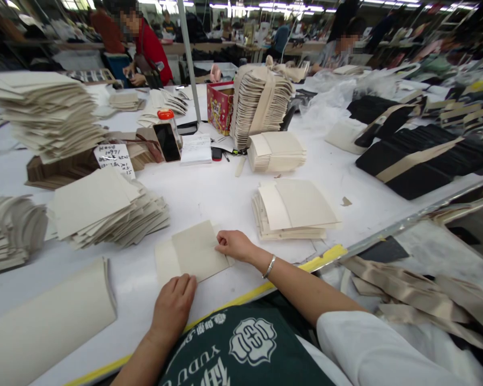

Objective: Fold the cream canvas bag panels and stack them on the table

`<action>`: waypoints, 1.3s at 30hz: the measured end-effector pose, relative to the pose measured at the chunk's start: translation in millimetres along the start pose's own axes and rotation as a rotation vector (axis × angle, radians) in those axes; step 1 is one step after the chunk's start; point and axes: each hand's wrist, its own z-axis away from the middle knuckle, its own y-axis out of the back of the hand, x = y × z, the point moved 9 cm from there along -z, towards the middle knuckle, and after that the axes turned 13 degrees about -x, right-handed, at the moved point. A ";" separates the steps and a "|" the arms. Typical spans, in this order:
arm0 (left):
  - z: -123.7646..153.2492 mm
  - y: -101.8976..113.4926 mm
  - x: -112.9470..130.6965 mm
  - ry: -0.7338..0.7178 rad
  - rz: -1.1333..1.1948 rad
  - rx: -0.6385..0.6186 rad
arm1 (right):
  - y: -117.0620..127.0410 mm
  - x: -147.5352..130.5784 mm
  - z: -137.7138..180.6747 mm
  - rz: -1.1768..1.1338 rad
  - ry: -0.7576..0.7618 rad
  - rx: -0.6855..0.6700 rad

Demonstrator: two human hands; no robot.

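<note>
A cream fabric piece (201, 249) lies on the white table in front of me, with a paler folded band along its left side. At its right edge, my right hand (236, 246) has thumb and fingertips pinched together on the fabric. My left hand (174, 301) is closed, its curled fingers pressed on the near edge of the same piece; its thumb is hidden. To the right sits a stack of similar folded pieces (293, 206), with a smaller bundle (277, 151) behind it. A fanned pile of cream pieces (104, 206) rises to the left.
A large cream sheet (52, 321) covers the near left. Farther back stand a phone (167, 142), a red box (220, 107) and a tied tall stack (261, 102). Black bundles (422, 158) lie right. Yellow tape (326, 257) marks the table's near edge. Other people work beyond.
</note>
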 end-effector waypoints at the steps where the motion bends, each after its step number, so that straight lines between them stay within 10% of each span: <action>1: -1.8 2.2 4.5 -0.011 -0.007 0.011 | -0.3 -0.1 -0.1 0.006 -0.002 0.001; 15: -52.5 -17.5 37.2 -0.198 0.092 -0.146 | -6.2 1.5 -1.9 0.019 -0.015 0.013; 28: 23.8 -11.8 -28.5 0.047 0.241 0.093 | -5.4 1.5 2.4 -0.029 -0.025 0.010; 39: 27.1 2.8 -35.0 0.052 0.307 0.152 | -12.7 -1.0 7.5 -0.039 -0.056 0.034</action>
